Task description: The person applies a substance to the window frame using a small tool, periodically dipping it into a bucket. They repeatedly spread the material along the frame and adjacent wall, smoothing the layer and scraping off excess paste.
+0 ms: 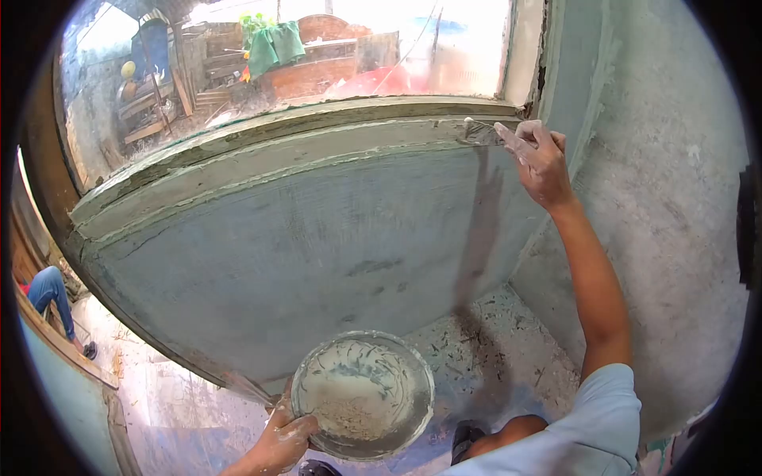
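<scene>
My left hand [284,435] grips the left rim of a round metal bowl [429,397], whose inside is smeared with pale, wet plaster or putty. A thin, pointed, blade-like piece [252,389] sticks out beside the same hand; what it is I cannot make out. My right hand [541,159] is raised to the window ledge [317,141] near its right end. Its fingers are closed around a small putty knife [482,132], with the blade against the ledge and a white dab at its tip. The handle is mostly hidden.
Above the ledge is a window pane [190,103], with planks and a green cloth outside. A grey plastered wall [317,238] lies below it, and another wall [667,238] stands close on the right. Debris litters the floor [492,341]. A person's leg [51,297] shows far left.
</scene>
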Motion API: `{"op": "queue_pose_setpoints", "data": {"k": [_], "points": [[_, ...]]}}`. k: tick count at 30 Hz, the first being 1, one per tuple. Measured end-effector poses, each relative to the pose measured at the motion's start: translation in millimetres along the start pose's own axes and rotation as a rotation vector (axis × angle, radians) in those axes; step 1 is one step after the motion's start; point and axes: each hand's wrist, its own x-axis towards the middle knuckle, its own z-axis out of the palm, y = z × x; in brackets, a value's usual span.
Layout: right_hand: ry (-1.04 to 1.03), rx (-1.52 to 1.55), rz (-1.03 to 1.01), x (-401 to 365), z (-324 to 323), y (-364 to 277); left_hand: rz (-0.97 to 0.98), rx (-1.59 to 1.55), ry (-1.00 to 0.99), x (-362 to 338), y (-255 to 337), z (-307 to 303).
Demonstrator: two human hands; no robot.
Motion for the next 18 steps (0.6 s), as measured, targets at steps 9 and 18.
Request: {"op": "queue_pose_setpoints", "data": {"k": [9,18], "points": [[0.021,0.167,-0.128,31,25,-9,0.015,0.058,-0.036,8,16,22],[-0.045,0.073,-0.189,24,31,19,0.015,0.091,-0.046,12,25,32]]}}
